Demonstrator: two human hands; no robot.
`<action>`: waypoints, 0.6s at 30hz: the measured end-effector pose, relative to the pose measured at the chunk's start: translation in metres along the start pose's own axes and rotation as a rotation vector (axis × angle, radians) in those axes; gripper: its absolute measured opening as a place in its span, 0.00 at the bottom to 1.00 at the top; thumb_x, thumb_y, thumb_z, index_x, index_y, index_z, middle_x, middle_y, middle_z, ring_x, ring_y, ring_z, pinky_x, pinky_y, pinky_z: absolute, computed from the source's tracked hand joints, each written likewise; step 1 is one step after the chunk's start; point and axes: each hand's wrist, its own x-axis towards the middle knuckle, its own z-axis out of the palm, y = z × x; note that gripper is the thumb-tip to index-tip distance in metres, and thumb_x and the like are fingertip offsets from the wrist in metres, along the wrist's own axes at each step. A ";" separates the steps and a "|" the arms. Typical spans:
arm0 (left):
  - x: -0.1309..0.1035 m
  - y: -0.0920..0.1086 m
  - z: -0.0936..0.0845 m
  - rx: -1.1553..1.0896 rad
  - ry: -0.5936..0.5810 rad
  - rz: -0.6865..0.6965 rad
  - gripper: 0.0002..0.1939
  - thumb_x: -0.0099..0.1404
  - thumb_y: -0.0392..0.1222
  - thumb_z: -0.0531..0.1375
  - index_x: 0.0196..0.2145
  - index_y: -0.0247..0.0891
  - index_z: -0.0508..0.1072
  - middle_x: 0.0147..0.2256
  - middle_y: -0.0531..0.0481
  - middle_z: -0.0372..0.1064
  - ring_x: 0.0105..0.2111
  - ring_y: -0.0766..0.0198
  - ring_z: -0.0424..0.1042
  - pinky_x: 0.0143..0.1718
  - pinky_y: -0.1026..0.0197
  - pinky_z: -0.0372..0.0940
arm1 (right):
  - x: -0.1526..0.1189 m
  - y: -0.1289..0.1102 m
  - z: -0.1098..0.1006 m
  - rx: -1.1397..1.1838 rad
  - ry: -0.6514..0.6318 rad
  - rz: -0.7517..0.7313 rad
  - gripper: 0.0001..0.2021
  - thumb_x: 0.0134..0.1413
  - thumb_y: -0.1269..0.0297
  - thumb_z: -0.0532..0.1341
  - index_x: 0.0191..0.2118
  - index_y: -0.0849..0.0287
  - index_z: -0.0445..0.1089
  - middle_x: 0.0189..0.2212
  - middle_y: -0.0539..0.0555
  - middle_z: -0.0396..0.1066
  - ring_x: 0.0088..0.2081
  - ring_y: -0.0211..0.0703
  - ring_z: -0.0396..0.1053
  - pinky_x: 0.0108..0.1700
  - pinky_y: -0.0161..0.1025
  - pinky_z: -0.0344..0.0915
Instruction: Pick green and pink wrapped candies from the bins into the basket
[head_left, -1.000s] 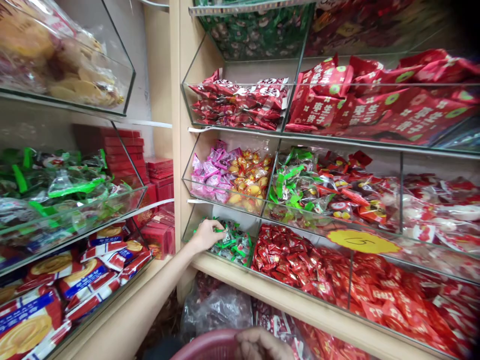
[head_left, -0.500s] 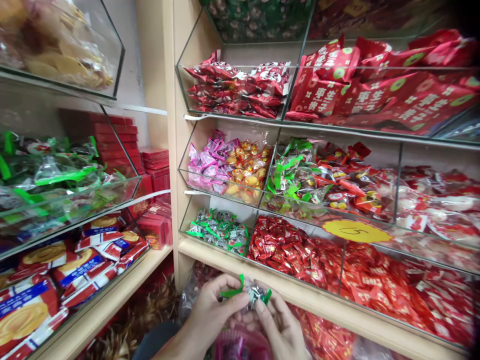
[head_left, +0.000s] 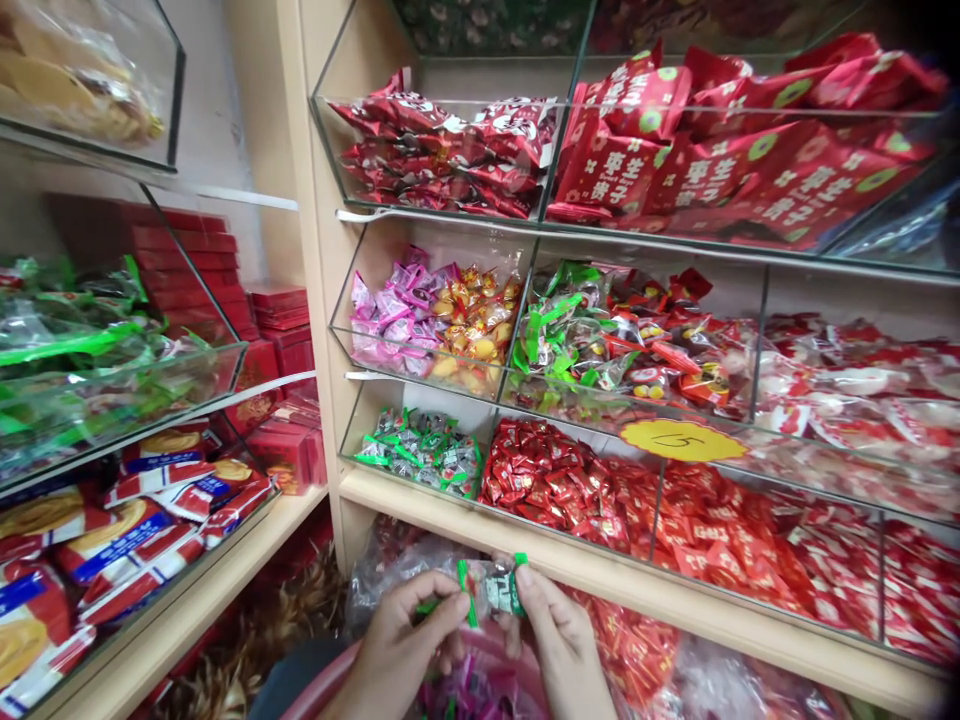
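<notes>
Between my two hands is a small wrapped candy point(head_left: 495, 588) in a clear wrapper with green ends and dark green print. My left hand point(head_left: 421, 625) pinches its left green end; a further bit of green wrapper shows between those fingers. At the right end, the thumb and fingers of my right hand point(head_left: 553, 620) close on the wrapper. Below the hands sits a pink basin point(head_left: 339, 675) with purple-wrapped candies point(head_left: 476, 685) inside, partly hidden by my wrists.
Ahead, a clear bin of green-wrapped candies point(head_left: 421, 452) adjoins red-wrapped candies point(head_left: 551, 480) above a wooden shelf edge point(head_left: 420, 510). A yellow price tag point(head_left: 681, 440) hangs on the bins. Left are biscuit packs point(head_left: 127, 530) and red boxes point(head_left: 277, 450). Clear plastic bags point(head_left: 397, 565) lie beneath.
My hands have drawn slightly apart, and the candy is now stretched out level between them. The view has shifted, showing more of the pink basin.
</notes>
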 end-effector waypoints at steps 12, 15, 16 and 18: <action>0.004 0.035 -0.052 -0.003 0.160 0.043 0.17 0.54 0.51 0.62 0.37 0.36 0.72 0.37 0.47 0.73 0.25 0.70 0.64 0.25 0.68 0.58 | -0.006 0.000 -0.013 -0.311 -0.421 0.105 0.20 0.55 0.47 0.54 0.23 0.59 0.63 0.14 0.43 0.53 0.17 0.30 0.50 0.20 0.30 0.47; 0.009 0.038 -0.062 0.040 0.161 0.049 0.16 0.54 0.50 0.62 0.36 0.35 0.72 0.37 0.47 0.72 0.26 0.71 0.64 0.25 0.68 0.58 | -0.014 -0.002 -0.010 -0.465 -0.752 0.182 0.19 0.54 0.51 0.57 0.20 0.60 0.65 0.15 0.43 0.52 0.18 0.29 0.49 0.20 0.30 0.46; 0.011 0.038 -0.065 0.054 0.164 0.048 0.17 0.54 0.51 0.62 0.36 0.35 0.72 0.36 0.47 0.72 0.25 0.71 0.64 0.25 0.68 0.57 | -0.016 -0.002 -0.010 -0.487 -0.825 0.201 0.18 0.52 0.52 0.58 0.20 0.60 0.66 0.15 0.43 0.53 0.19 0.29 0.51 0.21 0.30 0.47; 0.018 0.037 -0.068 0.096 0.172 0.057 0.17 0.54 0.50 0.62 0.35 0.35 0.72 0.35 0.48 0.71 0.25 0.71 0.64 0.25 0.68 0.58 | -0.019 0.002 -0.009 -0.489 -0.878 0.224 0.17 0.53 0.52 0.58 0.22 0.59 0.69 0.16 0.43 0.58 0.20 0.30 0.57 0.22 0.29 0.53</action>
